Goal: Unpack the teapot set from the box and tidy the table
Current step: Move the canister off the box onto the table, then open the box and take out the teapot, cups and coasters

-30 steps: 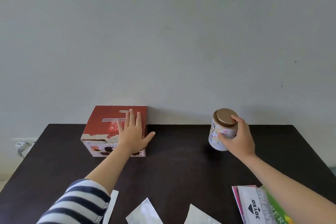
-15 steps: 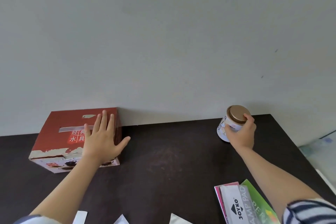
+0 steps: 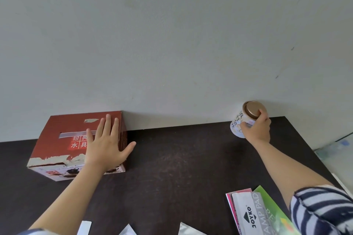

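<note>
The left hand [image 3: 104, 147] is lying flat with straight fingers on the closed red box [image 3: 63, 139] at the back left of the dark surface [image 3: 181, 158], probably for steadying it. The teapot set is, I judge, inside, unseen. At the far right, the right hand [image 3: 257, 129] is keeping its grip curled around a tilted tin [image 3: 246, 120] beside the wall, probably for clearing space.

A plain home or office room: a dark table [image 3: 181, 158] against a bare grey wall [image 3: 172, 44], stationery packs [image 3: 254, 213] at lower right.
</note>
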